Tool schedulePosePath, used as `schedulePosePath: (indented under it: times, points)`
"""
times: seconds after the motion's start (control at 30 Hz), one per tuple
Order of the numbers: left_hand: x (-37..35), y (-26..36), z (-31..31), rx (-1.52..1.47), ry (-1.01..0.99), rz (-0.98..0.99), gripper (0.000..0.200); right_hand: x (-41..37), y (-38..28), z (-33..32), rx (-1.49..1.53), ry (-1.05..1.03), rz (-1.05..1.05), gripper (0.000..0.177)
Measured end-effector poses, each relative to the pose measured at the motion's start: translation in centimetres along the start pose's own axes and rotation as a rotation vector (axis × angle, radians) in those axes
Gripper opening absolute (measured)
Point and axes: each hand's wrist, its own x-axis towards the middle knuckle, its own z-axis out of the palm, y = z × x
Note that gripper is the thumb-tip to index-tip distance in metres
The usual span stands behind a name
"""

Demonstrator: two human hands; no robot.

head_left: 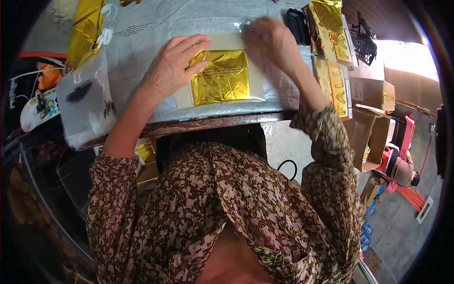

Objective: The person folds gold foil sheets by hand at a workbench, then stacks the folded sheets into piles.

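A square gold foil packet (pixel 222 85) with faint dark print lies on a pale sheet (pixel 257 85) on the table. My left hand (pixel 179 61) rests at the packet's upper left, fingers stretched out, the thumb over the foil and the other fingertips on the sheet's far part. Smeared by motion, my right hand (pixel 272 42) is above the sheet's upper right corner. Its fingers are too blurred to show whether they hold anything.
The table (pixel 137 57) has a silvery-blue cover. A black tray (pixel 297 26) stands at the far right, beside gold-lettered boxes (pixel 338 85). Gold foil (pixel 85 33) and a clear plastic sleeve (pixel 87 104) lie left. Another person (pixel 404 170) is at far right, near cardboard boxes (pixel 366 137).
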Motion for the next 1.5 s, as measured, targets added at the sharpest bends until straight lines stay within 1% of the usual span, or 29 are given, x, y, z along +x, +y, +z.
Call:
schedulePosePath:
  times: [0.03, 0.07, 0.1, 0.13, 0.17, 0.2, 0.23, 0.27, 0.3, 0.37, 0.5, 0.57, 0.6, 0.67, 0.8, 0.87, 0.9, 0.97, 1.1, 1.17, 1.2, 1.27, 1.3, 1.37, 1.5]
  points:
    - [0.0, 0.0, 0.0, 0.005, -0.019, -0.011, 0.049, 1.6, 1.6, 0.5, -0.023, 0.117, -0.076, 0.044]
    - [0.1, 0.1, 0.1, 0.002, -0.02, -0.006, 0.049, 2.9, 2.5, 0.4, -0.005, 0.068, -0.161, 0.047]
    - [0.1, 0.2, 0.1, 0.014, -0.014, 0.001, 0.046, 3.9, 2.7, 0.6, -0.007, 0.072, -0.159, 0.047]
    - [0.1, 0.1, 0.0, 0.028, -0.007, 0.005, 0.044, 5.0, 2.5, 0.9, 0.01, 0.061, -0.218, 0.033]
    - [0.1, 0.1, 0.1, 0.033, -0.005, 0.005, 0.044, 5.6, 2.3, 1.1, 0.028, 0.048, -0.28, 0.027]
    - [0.1, 0.0, 0.3, 0.037, -0.007, 0.011, 0.044, 5.8, 2.3, 1.5, 0.028, 0.051, -0.289, 0.027]
    - [0.1, 0.0, 0.3, 0.046, -0.005, 0.016, 0.043, 6.0, 2.1, 2.0, -0.05, -0.011, -0.235, 0.031]
    - [0.2, -0.1, 0.2, 0.063, 0.01, 0.012, 0.043, 6.9, 2.1, 2.3, -0.131, -0.068, -0.187, 0.039]
    - [0.2, 0.2, 0.0, 0.048, -0.014, -0.019, 0.042, 7.6, 1.8, 2.2, -0.132, -0.062, -0.207, 0.039]
    - [-0.1, 0.7, 0.4, 0.046, -0.053, -0.076, 0.042, 8.2, 1.4, 1.8, -0.103, -0.249, -0.065, 0.038]
    - [-0.4, 0.8, 0.8, 0.093, -0.034, -0.075, 0.043, 9.0, 0.5, 1.0, -0.162, -0.282, -0.157, 0.036]
    - [-0.5, 1.0, 0.9, 0.106, -0.032, -0.092, 0.044, 9.4, 0.4, 1.2, -0.079, -0.334, -0.154, 0.037]
    - [-0.5, 1.3, 0.8, 0.112, -0.025, -0.095, 0.044, 9.5, 0.3, 1.6, -0.082, -0.331, -0.163, 0.037]
    - [-0.4, 1.8, 0.5, 0.098, -0.021, -0.109, 0.044, 9.7, 0.0, 2.4, -0.073, -0.239, -0.096, 0.039]
    - [-0.4, 1.8, 0.6, 0.105, -0.044, -0.136, 0.046, 9.1, -1.3, 2.9, -0.13, -0.246, -0.075, 0.039]
    - [-0.6, 1.5, 0.8, 0.171, -0.001, -0.076, 0.042, 8.7, -1.7, 2.7, -0.15, -0.235, -0.098, 0.034]
    - [-0.6, 1.6, 0.7, 0.174, 0.002, -0.079, 0.042, 8.8, -1.6, 2.8, -0.15, -0.235, -0.104, 0.034]
    - [-0.5, 1.7, 0.4, 0.141, -0.082, -0.129, 0.048, 8.9, -1.4, 3.0, -0.141, -0.26, -0.112, 0.026]
    - [-0.5, 2.0, 0.5, 0.143, -0.067, -0.142, 0.047, 8.6, -1.9, 2.1, -0.133, -0.276, -0.129, 0.019]
    - [-0.6, 1.8, 0.7, 0.137, -0.052, -0.134, 0.046, 8.5, -1.5, 2.3, 0.02, -0.216, -0.153, 0.018]
    - [-0.6, 1.8, 0.7, 0.137, -0.05, -0.137, 0.046, 8.4, -2.0, 1.9, 0.02, -0.218, -0.155, 0.018]
    - [-0.7, 1.8, 0.8, 0.142, -0.044, -0.133, 0.046, 7.5, -3.4, 0.8, 0.205, -0.237, -0.032, 0.017]
    - [-0.7, 1.8, 0.8, 0.14, -0.043, -0.133, 0.046, 7.1, -3.4, 0.9, 0.204, -0.238, -0.032, 0.017]
    - [-0.7, 1.9, 0.7, 0.132, -0.031, -0.135, 0.045, 6.0, -3.0, 1.3, 0.195, -0.133, -0.046, 0.018]
    - [-0.6, 2.1, 0.7, 0.115, -0.039, -0.148, 0.045, 4.6, -3.2, 1.9, 0.227, -0.079, -0.082, 0.018]
